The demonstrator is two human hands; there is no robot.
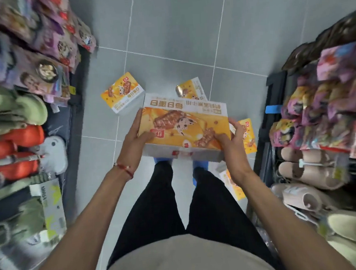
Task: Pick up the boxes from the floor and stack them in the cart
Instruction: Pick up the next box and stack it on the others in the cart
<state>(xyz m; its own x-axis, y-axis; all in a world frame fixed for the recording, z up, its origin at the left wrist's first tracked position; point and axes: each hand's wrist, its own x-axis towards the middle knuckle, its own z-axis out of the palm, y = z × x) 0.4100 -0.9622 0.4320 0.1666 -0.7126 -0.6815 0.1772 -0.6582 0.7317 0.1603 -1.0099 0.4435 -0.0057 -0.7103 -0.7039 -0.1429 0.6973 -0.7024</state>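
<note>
I hold an orange and white snack box [184, 123] in front of me, above my feet. My left hand [135, 136] grips its left side, thumb on top. My right hand [232, 139] grips its right near corner. More boxes of the same kind lie on the grey tiled floor: one at the far left [122, 92], one behind the held box [190, 89], one at the right [247, 135], and one by my right leg [232, 181]. No cart is in view.
Shelves flank the narrow aisle. The left shelf [21, 104] holds plush toys and snack packs. The right shelf [321, 123] holds snack bags and slippers. My legs and blue shoes [200, 167] stand below the box.
</note>
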